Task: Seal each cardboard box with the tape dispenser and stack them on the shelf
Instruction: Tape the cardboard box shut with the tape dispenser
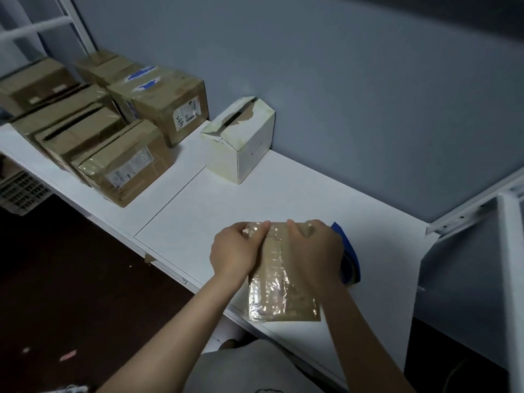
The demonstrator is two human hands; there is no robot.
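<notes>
The box lay flat near the front edge of the table, close in front of us, and we had both hands on its far end. Our left hand curled round the far left corner, thumb on top. Our right hand did the same on the far right, fingers hooked over the edge. We judged this the sealing step: the strip looked laid, and we were pressing it down over the far edge.

The box was small, brown and shallow. Glossy clear tape covered most of its top and caught the light in wrinkles, so the surface looked uneven. We could not tell whether the underside was sealed.

The next move, as we saw it, called for smoothing the tape end flat and then lifting the box with both hands to stack it.

The blue dispenser sat just beside the box on the right, partly hidden by our right hand. Farther back, a white box with a torn top stood against the wall. Brown boxes crowded the table's left end, well apart from ours. A white metal frame rose at the right.
</notes>
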